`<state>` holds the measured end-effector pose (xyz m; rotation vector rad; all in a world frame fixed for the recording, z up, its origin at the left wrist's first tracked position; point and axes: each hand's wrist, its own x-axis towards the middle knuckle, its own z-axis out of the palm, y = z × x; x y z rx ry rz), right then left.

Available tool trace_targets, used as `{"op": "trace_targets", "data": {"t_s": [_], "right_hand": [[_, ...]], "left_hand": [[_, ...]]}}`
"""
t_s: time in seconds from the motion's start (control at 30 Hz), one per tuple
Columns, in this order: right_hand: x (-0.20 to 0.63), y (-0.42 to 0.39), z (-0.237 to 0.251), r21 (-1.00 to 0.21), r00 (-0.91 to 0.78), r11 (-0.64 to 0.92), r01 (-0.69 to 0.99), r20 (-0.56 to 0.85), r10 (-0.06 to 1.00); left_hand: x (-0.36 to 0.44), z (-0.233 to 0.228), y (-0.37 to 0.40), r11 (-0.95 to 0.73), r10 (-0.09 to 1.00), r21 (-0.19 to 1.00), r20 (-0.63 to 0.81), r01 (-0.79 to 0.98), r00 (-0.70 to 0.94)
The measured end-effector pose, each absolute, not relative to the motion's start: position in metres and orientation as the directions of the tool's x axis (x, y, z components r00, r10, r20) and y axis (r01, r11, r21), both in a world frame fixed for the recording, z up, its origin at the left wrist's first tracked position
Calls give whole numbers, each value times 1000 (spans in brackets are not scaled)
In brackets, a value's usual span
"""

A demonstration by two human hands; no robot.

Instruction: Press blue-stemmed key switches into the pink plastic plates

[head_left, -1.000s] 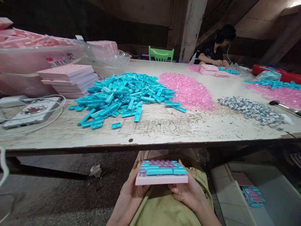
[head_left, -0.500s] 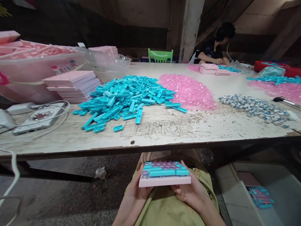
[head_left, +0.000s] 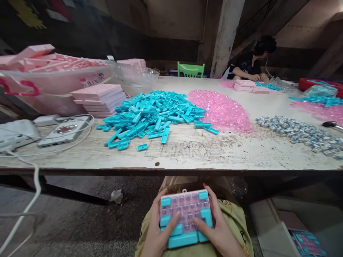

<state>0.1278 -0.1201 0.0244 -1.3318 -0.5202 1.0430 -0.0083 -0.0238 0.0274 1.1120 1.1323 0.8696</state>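
Observation:
A small pink keyboard [head_left: 184, 238] with blue and clear pink keycaps is held over my lap, its keys facing up toward me. My left hand [head_left: 159, 226] grips its left side, the thumb lying on the keys. On the opposite side my right hand [head_left: 218, 228] is closed around the edge, with its thumb also pressing on the keycaps. A small loop sticks up from the keyboard's far edge. The fingers beneath it are hidden.
On the table [head_left: 177, 160] lie heaps of blue keycaps [head_left: 152, 110], clear pink keycaps [head_left: 219, 110] and small switches [head_left: 300, 132]. Pink cases [head_left: 99, 98], a power bank [head_left: 65, 131] and cables sit left. Finished-looking keyboards [head_left: 308, 242] lie in a bin at lower right. A co-worker [head_left: 249, 67] sits across.
The keyboard has tilted from nearly edge-on to showing its key face. Both thumbs have come onto the keys. The view has shifted slightly to the left and up.

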Motion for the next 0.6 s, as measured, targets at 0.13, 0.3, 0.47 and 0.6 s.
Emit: {"op": "trace_targets", "data": {"t_s": [0.13, 0.3, 0.47, 0.6], "right_hand": [[125, -112, 25, -978, 607, -179, -112, -209, 767], [127, -109, 23, -973, 593, -216, 83, -126, 796], [128, -115, 19, -984, 326, -176, 24, -159, 932], [126, -114, 12, -986, 311, -132, -104, -158, 937]], "left_hand": [[-14, 24, -30, 168, 930, 984, -176, 53, 324], [-17, 19, -30, 132, 936, 985, -160, 109, 313], [-17, 8, -21, 193, 962, 977, -207, 92, 178], [-18, -3, -10, 183, 967, 980, -195, 84, 162]]}}
